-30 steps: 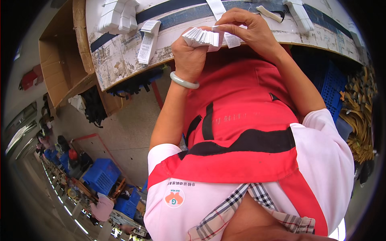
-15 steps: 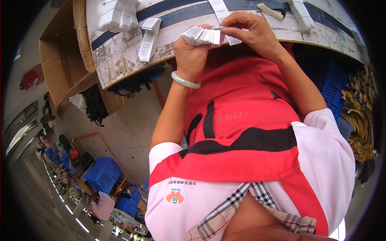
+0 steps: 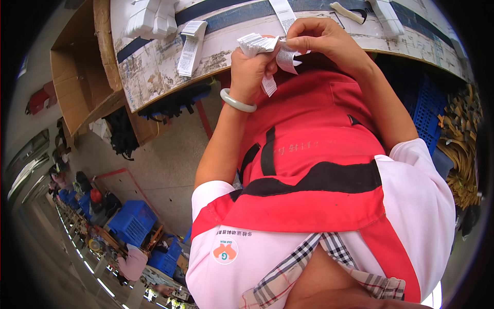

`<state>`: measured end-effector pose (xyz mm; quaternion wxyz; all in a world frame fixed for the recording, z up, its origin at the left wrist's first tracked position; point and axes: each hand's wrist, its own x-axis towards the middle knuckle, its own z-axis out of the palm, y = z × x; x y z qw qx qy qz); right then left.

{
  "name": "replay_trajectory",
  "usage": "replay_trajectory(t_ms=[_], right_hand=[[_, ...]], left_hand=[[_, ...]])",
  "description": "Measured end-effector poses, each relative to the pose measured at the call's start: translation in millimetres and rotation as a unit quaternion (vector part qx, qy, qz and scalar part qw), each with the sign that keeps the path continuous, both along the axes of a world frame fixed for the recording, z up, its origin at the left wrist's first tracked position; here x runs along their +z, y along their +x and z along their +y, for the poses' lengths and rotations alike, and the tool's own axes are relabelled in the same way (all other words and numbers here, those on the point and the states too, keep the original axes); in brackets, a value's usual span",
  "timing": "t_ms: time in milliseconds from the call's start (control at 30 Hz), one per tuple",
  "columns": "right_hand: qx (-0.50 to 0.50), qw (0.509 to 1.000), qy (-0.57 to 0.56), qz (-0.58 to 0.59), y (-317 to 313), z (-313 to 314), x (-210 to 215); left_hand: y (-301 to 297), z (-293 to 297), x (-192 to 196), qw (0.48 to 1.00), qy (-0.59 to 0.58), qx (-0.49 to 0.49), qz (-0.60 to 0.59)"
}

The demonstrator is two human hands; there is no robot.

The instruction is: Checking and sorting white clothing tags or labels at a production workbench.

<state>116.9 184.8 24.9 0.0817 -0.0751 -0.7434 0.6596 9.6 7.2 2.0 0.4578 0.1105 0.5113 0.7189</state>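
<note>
A fanned bundle of white printed labels (image 3: 256, 44) is gripped in my left hand (image 3: 247, 74), which wears a pale bangle at the wrist. One strip of the bundle hangs out below the fingers. Close beside it, my right hand (image 3: 329, 44) has thumb and forefinger pinched on the end of a label strip (image 3: 286, 59). That strip curls down between the two hands, over the red apron. Behind my right hand, another long label strip (image 3: 282, 13) lies on the table. To the left of my hands is a folded stack of labels (image 3: 191, 49).
The worn table (image 3: 149, 85) has dark blue tape across it. Bundles of white labels (image 3: 149, 20) sit at its far left, more labels (image 3: 386, 18) at the right, near a cream-handled tool (image 3: 347, 13). A cardboard box (image 3: 82, 72) stands left; a blue crate (image 3: 429, 113) is below right.
The label strip at my right fingers now hangs open and curled. My left hand has turned slightly and shifted right, and a strip now shows below its fingers.
</note>
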Motion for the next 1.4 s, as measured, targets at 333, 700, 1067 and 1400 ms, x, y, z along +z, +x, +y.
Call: replay_trajectory(t_ms=[333, 700, 1067, 1400], right_hand=[[-0.05, 0.994, -0.092, -0.004, 2, -28, 8], [-0.048, 0.996, -0.077, -0.027, 2, -36, 3], [-0.086, 0.996, 0.021, -0.004, 4, -47, -2], [-0.09, 0.986, 0.124, 0.059, 9, -53, -10]], left_hand=[[7, -13, -3, 0.991, 0.051, -0.1, -0.079], [12, -15, -7, 0.99, 0.062, -0.073, -0.105], [16, -16, -9, 0.988, 0.074, -0.093, -0.102], [22, -19, -9, 0.974, 0.09, -0.089, -0.19]])
